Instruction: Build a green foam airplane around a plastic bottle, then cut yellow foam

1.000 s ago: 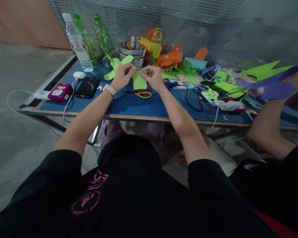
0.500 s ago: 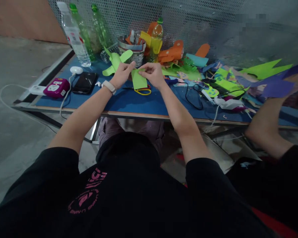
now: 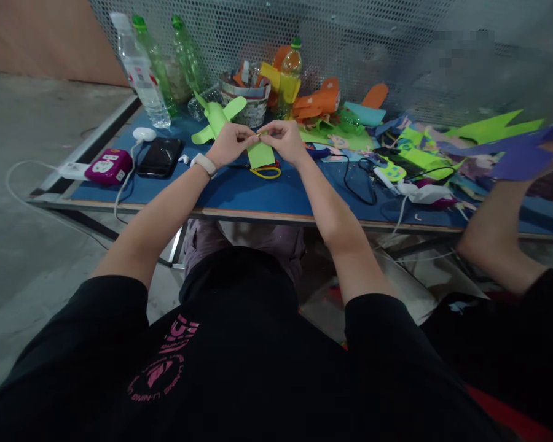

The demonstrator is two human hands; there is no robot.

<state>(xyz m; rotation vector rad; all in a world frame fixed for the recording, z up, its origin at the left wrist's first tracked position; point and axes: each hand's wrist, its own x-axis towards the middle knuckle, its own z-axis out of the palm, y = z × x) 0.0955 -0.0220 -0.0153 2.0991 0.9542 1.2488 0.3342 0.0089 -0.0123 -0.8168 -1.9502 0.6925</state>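
A light green piece of paper [image 3: 260, 156] hangs between my two hands over the blue table. My left hand [image 3: 233, 141], with a pale band on its wrist, pinches the paper's upper edge. From the other side my right hand [image 3: 283, 138] pinches the same edge, its fingertips close to the left ones. Under the paper lie scissors with red and yellow handles [image 3: 268, 174], their blades partly hidden. Just behind my left hand stands a green paper airplane [image 3: 215, 116], partly covered by that hand.
Bottles [image 3: 142, 77], a woven basket [image 3: 246, 101] and an orange paper plane [image 3: 317, 101] line the back. At left are a phone [image 3: 160, 157] and a purple power adapter [image 3: 109, 167]. Paper scraps [image 3: 415, 150] and cables cover the right, where another person's hand holds purple paper [image 3: 523, 158].
My left hand has shifted its fingers along the paper's top edge, closer to my right fingertips. The view has tipped slightly. At right, the other person's purple paper has moved a little.
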